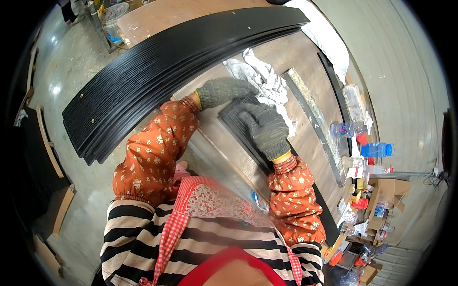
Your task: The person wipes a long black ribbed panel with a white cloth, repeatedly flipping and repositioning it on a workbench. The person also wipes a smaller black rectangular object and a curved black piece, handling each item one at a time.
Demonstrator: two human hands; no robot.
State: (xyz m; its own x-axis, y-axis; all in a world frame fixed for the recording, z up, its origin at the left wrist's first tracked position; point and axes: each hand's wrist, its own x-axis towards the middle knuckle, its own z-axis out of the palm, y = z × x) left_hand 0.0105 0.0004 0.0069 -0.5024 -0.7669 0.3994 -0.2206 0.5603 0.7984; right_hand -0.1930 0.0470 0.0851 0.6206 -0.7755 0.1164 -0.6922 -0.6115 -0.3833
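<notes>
My left hand (222, 92), in a dark knitted glove with a yellow cuff, reaches across the far end of a narrow black grooved board (233, 123). Its fingers are stretched out beside a crumpled white cloth (267, 85). Closer to me, my right hand (267, 129) wears a matching glove and is closed over the same board, with the thumb on its face; the board's right edge is partly hidden under that hand. The board lies slantwise on a wood-toned tabletop (310, 138), running toward my right forearm.
A curved stack of long black grooved boards (176, 43) lies along the far left side. To the right are a worn strip (317, 124), a clear bottle (346, 129), a blue bottle (377, 149) and an open cardboard box (389, 189). A bucket (114, 19) stands at the far left.
</notes>
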